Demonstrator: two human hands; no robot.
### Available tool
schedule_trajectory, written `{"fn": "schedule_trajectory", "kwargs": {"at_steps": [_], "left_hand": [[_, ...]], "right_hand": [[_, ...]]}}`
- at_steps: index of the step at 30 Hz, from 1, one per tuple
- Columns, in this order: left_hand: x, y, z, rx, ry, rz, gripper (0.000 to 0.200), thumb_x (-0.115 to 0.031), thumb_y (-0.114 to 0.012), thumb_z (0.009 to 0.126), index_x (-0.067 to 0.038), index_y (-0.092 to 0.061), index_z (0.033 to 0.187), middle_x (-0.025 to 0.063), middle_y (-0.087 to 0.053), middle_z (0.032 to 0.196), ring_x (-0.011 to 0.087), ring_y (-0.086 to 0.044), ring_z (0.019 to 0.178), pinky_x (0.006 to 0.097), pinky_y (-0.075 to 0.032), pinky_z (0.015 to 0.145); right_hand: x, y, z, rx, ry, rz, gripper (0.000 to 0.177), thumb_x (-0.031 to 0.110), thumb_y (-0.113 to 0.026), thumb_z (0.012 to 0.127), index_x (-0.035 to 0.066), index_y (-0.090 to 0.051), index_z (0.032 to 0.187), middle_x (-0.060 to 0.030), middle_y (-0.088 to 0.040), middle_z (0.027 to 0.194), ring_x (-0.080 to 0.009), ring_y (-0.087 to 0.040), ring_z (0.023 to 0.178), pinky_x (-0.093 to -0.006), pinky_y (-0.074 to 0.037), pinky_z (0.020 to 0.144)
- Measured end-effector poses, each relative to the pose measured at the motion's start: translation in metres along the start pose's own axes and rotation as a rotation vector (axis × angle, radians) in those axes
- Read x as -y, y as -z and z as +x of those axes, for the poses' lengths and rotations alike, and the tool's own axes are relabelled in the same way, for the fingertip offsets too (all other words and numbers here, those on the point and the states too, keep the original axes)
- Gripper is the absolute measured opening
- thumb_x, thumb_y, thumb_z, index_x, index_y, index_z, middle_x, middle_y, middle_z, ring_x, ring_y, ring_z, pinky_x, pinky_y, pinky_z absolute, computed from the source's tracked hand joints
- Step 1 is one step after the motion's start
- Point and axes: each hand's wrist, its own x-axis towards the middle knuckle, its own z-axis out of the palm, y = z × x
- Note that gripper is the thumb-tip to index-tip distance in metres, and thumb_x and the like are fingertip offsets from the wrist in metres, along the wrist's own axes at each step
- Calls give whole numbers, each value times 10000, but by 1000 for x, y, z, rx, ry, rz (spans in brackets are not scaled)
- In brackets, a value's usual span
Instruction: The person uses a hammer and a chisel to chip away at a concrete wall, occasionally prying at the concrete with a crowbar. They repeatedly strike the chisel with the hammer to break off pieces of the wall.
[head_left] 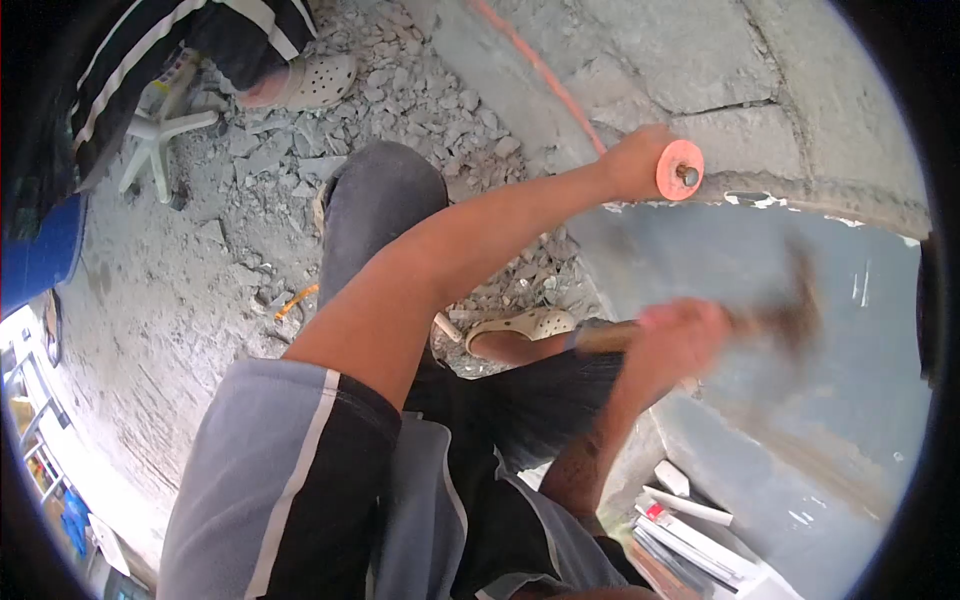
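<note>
My left hand [637,163], at the end of my outstretched arm, is closed round a chisel. Its round orange hand guard [669,168] and metal striking end [689,177] face me; my fist hides the grip, and the tip cannot be seen. Lower and to the right, my right hand [682,343] grips a hammer by its wooden handle [606,338]. The hammer's head [798,315] is smeared by motion and stands apart from the chisel. Behind my left fist is the rough concrete wall [735,140].
Broken rubble [400,85] covers the floor. A thin orange line [545,75] runs along the concrete towards my left fist. Another person's clog [325,82] and a white star-shaped base [160,140] are at upper left. White offcuts [695,545] lie at lower right beside a grey panel [850,430].
</note>
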Motion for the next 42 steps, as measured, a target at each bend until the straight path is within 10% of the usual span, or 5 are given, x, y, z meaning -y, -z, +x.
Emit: {"fn": "schedule_trajectory", "kwargs": {"at_steps": [11, 15, 31, 37, 42], "left_hand": [[9, -2, 4, -7, -72, 70, 217, -264, -705, 692, -72, -631, 762, 152, -646, 740, 352, -613, 707, 436, -487, 643], [1, 6, 3, 95, 32, 22, 243, -267, -701, 697, -77, -643, 837, 156, -659, 794, 344, -633, 751, 430, -503, 667], [31, 9, 25, -86, -21, 110, 240, -251, -696, 729, -63, -644, 869, 164, -646, 823, 349, -618, 774, 416, -509, 666], [32, -3, 15, -79, 36, 96, 256, -279, -708, 727, -72, -648, 865, 165, -650, 812, 359, -624, 771, 425, -512, 667], [37, 6, 39, 25, 89, 114, 283, -276, -723, 719, -64, -643, 889, 166, -654, 815, 365, -626, 770, 434, -513, 665]], "right_hand": [[26, 27, 2, 42, 179, 1126, 394, 379, -342, 1016, 63, -554, 913, -128, -545, 632, -192, -504, 470, -348, -442, 439], [-40, -36, 12, 131, 412, -349, 452, 419, -467, 966, -4, -595, 872, -125, -596, 672, -242, -577, 574, -387, -488, 584], [8, -18, 26, 273, -313, -70, 365, 367, -519, 964, 13, -492, 879, -64, -482, 554, -132, -482, 448, -259, -408, 394], [-33, 12, 54, 657, 359, 1233, 222, 210, -547, 897, 30, -550, 1027, -109, -591, 803, -202, -594, 669, -408, -515, 632], [-25, -13, 43, 369, 53, -254, 293, 317, -483, 956, 40, -548, 1026, -104, -614, 778, -213, -575, 614, -381, -493, 596]]}}
